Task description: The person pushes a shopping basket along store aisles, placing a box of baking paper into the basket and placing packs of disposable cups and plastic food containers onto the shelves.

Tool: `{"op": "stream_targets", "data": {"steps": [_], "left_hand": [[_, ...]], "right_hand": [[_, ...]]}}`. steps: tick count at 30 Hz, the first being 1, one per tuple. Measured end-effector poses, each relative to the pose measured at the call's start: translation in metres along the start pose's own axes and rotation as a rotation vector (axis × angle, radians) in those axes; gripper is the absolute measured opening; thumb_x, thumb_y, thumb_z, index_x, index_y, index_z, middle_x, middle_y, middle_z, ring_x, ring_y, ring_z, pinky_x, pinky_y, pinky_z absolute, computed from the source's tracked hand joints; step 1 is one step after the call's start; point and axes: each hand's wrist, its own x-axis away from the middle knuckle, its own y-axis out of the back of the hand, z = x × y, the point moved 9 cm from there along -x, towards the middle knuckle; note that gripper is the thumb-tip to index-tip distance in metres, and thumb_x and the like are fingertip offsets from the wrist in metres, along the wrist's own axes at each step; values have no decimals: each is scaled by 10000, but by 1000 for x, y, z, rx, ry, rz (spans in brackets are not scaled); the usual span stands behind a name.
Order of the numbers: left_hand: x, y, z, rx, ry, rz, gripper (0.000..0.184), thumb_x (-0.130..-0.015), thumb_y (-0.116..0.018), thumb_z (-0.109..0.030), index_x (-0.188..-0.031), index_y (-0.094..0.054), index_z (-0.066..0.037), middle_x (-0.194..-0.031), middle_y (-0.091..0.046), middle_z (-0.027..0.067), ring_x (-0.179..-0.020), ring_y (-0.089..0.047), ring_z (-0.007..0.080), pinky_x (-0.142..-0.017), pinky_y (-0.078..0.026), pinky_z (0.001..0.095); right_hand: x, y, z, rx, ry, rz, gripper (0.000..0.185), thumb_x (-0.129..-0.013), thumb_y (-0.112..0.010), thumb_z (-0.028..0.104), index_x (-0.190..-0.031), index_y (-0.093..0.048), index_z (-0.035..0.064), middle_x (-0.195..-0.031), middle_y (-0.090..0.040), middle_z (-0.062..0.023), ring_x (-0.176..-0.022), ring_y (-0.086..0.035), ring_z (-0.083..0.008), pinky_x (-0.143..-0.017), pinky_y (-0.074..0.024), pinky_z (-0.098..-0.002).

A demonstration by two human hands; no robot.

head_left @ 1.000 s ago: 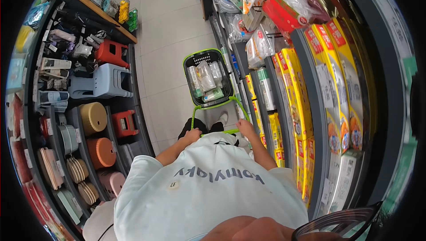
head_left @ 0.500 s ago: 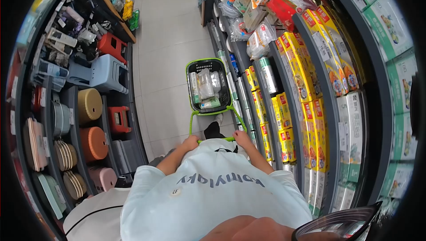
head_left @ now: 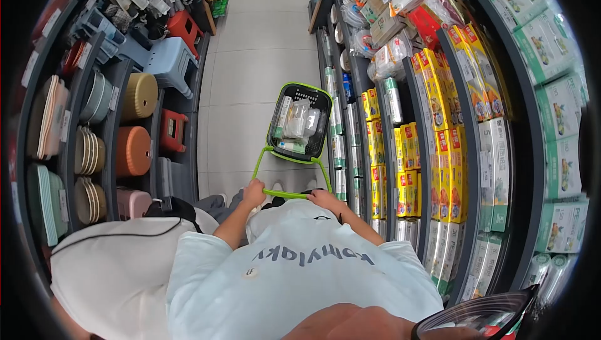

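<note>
A black shopping basket (head_left: 273, 136) with a green rim stands out in front of me, turned at a slight angle. Inside it are a long white-and-green box (head_left: 283, 113), clear plastic-wrapped goods (head_left: 297, 118) and a green-and-white packet (head_left: 291, 146). Its long green handle (head_left: 285, 195) reaches back toward my body. My left hand (head_left: 253, 193) wraps round the left end of the handle's crossbar. At the right end, my right hand (head_left: 323, 199) is closed on the same handle, close to my shirt; its fingertips are partly hidden.
Shelves on the right hold yellow boxes (head_left: 441, 152), rolls (head_left: 392, 99) and green-white packs (head_left: 557, 108). The left shelves carry stools (head_left: 169, 64), an orange round container (head_left: 133, 151) and plates (head_left: 91, 150). Another person's white garment (head_left: 119, 265) is close at my left. Grey floor tiles (head_left: 244, 71) run ahead.
The basket has turned from nearly straight to angled and shifted right in view. Both hands have moved left, still on the handle. The other person at my left shows further forward.
</note>
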Motion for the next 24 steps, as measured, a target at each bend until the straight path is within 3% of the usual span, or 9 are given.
{"op": "stream_targets", "data": {"steps": [3, 5, 8, 15, 22, 24], "left_hand": [[22, -6, 14, 22, 10, -62, 188, -812, -608, -106, -977, -695, -85, -1148, -594, 113, -1233, -522, 311, -917, -475, 565], [37, -4, 1, -10, -59, -203, 181, -796, -620, -100, -962, -690, -86, -1094, -607, 107, -1150, -561, 329, -868, -488, 516], [57, -9, -33, -32, -63, -249, 176, -800, -616, -98, -959, -691, -97, -1087, -614, 94, -1142, -566, 322, -878, -480, 518], [104, -107, -118, -303, -186, -5, 262, -833, -609, -196, -1063, -733, -187, -1115, -667, 72, -1171, -582, 278, -995, -414, 577], [165, -184, -165, -251, -264, 98, 309, -793, -600, -169, -1067, -741, -187, -1058, -691, 92, -1082, -645, 294, -981, -424, 568], [176, -204, -171, -195, -306, 231, 361, -812, -588, -165, -1137, -738, -206, -1135, -701, 85, -1128, -634, 272, -991, -408, 536]], "right_hand": [[-1, -34, -5, -121, 126, 12, 450, -1002, -499, 405, -1066, -674, -5, -1101, -685, -256, -1057, -636, -447, -894, -508, -501], [7, -43, -15, -159, 157, -10, 441, -1003, -499, 391, -1083, -670, -8, -1104, -684, -259, -1054, -635, -448, -894, -505, -499], [28, -46, -33, -171, 174, -25, 441, -998, -501, 383, -1134, -661, -5, -1111, -684, -256, -1046, -637, -446, -891, -506, -497], [131, -57, -114, -48, -39, -274, 469, -995, -494, 444, -1034, -667, 10, -1030, -692, -235, -1000, -638, -445, -849, -500, -527], [185, -84, -183, 48, -181, -292, 517, -991, -452, 508, -1034, -703, 58, -1070, -697, -220, -1040, -641, -434, -891, -509, -552], [196, -97, -199, 48, -258, -219, 514, -992, -448, 501, -1068, -712, 66, -1107, -697, -224, -1071, -642, -430, -920, -507, -544]]}}
